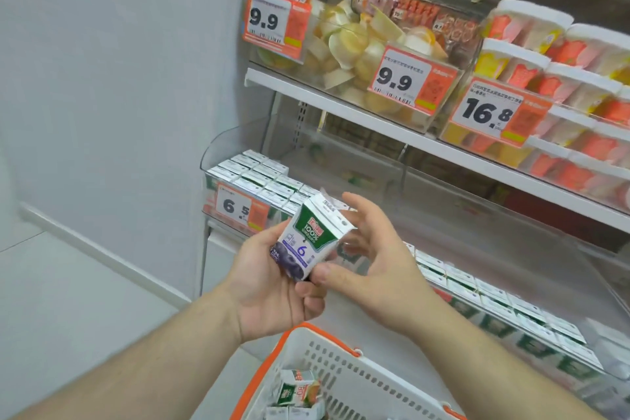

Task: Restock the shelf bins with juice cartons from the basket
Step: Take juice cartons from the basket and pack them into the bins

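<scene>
We see the held carton [312, 239]: white body, green panel, purple-blue berry print low down, blue "6". Basket [327, 365] at 6 o'clock: white perforated wall, orange rim; cartons in it [296, 392] white with green and orange. Bin cartons [259, 177] at 9 o'clock: white tops. Price tags [405, 80] at 1 o'clock: orange frames, white panels, black digits. Tubs [545, 54] at 2 o'clock: white lids, red and yellow print.

shop: price tags [399, 80], stocked shelves [341, 102]
</scene>
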`<state>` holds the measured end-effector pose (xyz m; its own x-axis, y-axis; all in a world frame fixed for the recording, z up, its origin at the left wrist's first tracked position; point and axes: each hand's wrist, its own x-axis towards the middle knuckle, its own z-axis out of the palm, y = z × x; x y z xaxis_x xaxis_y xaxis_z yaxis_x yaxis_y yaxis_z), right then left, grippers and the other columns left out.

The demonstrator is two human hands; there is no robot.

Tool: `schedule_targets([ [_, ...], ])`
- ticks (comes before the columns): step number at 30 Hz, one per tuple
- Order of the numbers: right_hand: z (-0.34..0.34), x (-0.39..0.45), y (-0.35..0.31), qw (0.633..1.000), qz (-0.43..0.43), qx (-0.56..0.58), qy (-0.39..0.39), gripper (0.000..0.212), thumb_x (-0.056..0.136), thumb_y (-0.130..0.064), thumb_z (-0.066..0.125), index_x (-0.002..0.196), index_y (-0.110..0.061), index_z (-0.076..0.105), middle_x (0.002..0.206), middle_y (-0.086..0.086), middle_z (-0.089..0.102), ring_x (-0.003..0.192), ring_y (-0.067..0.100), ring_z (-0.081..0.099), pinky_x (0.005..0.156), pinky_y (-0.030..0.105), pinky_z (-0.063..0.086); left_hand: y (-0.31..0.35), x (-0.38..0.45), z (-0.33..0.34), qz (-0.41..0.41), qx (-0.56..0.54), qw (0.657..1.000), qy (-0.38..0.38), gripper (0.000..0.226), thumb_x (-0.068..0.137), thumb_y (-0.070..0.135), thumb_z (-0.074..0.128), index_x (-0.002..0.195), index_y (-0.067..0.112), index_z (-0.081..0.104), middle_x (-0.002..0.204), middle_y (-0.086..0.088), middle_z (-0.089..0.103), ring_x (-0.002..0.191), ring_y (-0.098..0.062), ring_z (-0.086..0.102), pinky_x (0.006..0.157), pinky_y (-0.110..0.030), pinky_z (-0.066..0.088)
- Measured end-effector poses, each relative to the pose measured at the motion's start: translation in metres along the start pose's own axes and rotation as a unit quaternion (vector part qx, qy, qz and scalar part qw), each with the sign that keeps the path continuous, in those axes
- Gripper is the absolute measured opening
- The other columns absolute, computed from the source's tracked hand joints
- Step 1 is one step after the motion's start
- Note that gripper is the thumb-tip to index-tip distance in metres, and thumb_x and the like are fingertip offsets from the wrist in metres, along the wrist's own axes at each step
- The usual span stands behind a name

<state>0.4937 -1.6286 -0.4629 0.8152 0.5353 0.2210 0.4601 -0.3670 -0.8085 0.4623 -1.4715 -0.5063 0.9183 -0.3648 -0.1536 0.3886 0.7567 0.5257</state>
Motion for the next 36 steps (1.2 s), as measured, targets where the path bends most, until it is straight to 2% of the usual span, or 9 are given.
schedule_targets([
  [6,0.008,0.02,-0.014,0.996,0.016,-0.023,0.082,0.032,0.07,-0.014,0.067,0.097,-0.032,0.063,0.08,-0.017,0.069,0.072,-0.001,0.065,0.062,0.023,0.055,0.01,0.012,0.005,-0.043,0.034,0.998,0.013,0.041,0.088,0.051,0.047,0.086,0.015,0.066,0.066,-0.007,0.052,0.044,-0.014,0.038,0.048,-0.021,0.035],
  [9,-0.002,0.047,-0.015,0.992,0.034,-0.059,0.107,0.021,0.075,-0.004,0.064,0.081,-0.024,0.063,0.063,-0.012,0.064,0.052,-0.002,0.054,0.05,0.015,0.042,0.021,0.018,0.011,-0.002,0.161,0.979,0.124,0.053,0.097,0.056,0.035,0.091,0.014,0.067,0.075,-0.01,0.06,0.049,-0.017,0.044,0.051,-0.025,0.039],
  [11,-0.01,0.069,-0.017,0.987,0.03,-0.11,0.109,0.023,0.078,-0.01,0.065,0.091,-0.028,0.063,0.072,-0.013,0.066,0.059,-0.002,0.057,0.053,0.016,0.044,0.032,0.022,0.009,0.1,0.323,0.9,0.273,0.05,0.098,0.056,0.035,0.104,0.014,0.064,0.094,-0.004,0.064,0.066,-0.016,0.054,0.063,-0.029,0.043],
  [14,-0.017,0.107,-0.013,0.976,0.017,-0.204,0.08,0.034,0.083,-0.021,0.065,0.114,-0.032,0.055,0.09,-0.009,0.068,0.076,0.01,0.064,0.065,0.03,0.054,0.047,0.032,-0.014,0.239,0.54,0.671,0.449,0.054,0.089,0.053,0.052,0.132,0.02,0.049,0.134,-0.004,0.046,0.122,-0.023,0.043,0.099,-0.04,0.037],
  [16,-0.016,0.135,-0.003,0.966,0.027,-0.25,0.062,0.038,0.085,-0.02,0.062,0.12,-0.029,0.05,0.095,-0.003,0.065,0.075,0.015,0.064,0.065,0.033,0.055,0.052,0.039,-0.026,0.235,0.572,0.608,0.498,0.072,0.083,0.056,0.06,0.143,0.023,0.036,0.148,-0.01,0.024,0.138,-0.03,0.022,0.112,-0.045,0.024],
  [20,-0.005,0.191,0.022,0.969,0.068,-0.23,0.064,0.033,0.084,-0.014,0.062,0.114,-0.025,0.052,0.098,-0.002,0.061,0.076,0.011,0.058,0.06,0.024,0.044,0.053,0.054,-0.039,0.221,0.536,0.663,0.474,0.084,0.08,0.055,0.066,0.149,0.04,0.019,0.157,0.0,-0.013,0.147,-0.036,0.002,0.118,-0.054,0.017],
  [25,0.018,0.239,0.054,0.956,0.163,-0.242,-0.016,0.051,0.086,-0.018,0.064,0.135,-0.021,0.049,0.113,0.005,0.063,0.095,0.025,0.063,0.073,0.029,0.047,0.055,0.065,-0.057,0.202,0.487,0.721,0.45,0.089,0.078,0.055,0.069,0.148,0.049,0.014,0.155,0.01,-0.027,0.149,-0.035,0.006,0.118,-0.05,0.021],
  [30,0.034,0.256,0.063,0.939,0.239,-0.23,-0.091,0.043,0.093,-0.005,0.05,0.135,-0.002,0.052,0.076,0.006,0.048,0.058,0.016,0.04,0.05,0.025,0.03,0.052,0.073,-0.058,0.207,0.444,0.754,0.437,0.081,0.08,0.048,0.07,0.144,0.052,0.021,0.156,0.013,-0.026,0.145,-0.031,0.023,0.108,-0.041,0.033],
  [36,0.032,0.262,0.079,0.956,0.286,-0.053,-0.026,0.009,0.088,-0.009,0.054,0.08,-0.01,0.056,0.077,0.008,0.051,0.062,0.022,0.048,0.064,0.032,0.044,0.049,0.081,-0.063,0.221,0.445,0.745,0.445,0.076,0.082,0.046,0.068,0.143,0.054,0.023,0.155,0.014,-0.029,0.149,-0.027,0.014,0.109,-0.038,0.033],
])
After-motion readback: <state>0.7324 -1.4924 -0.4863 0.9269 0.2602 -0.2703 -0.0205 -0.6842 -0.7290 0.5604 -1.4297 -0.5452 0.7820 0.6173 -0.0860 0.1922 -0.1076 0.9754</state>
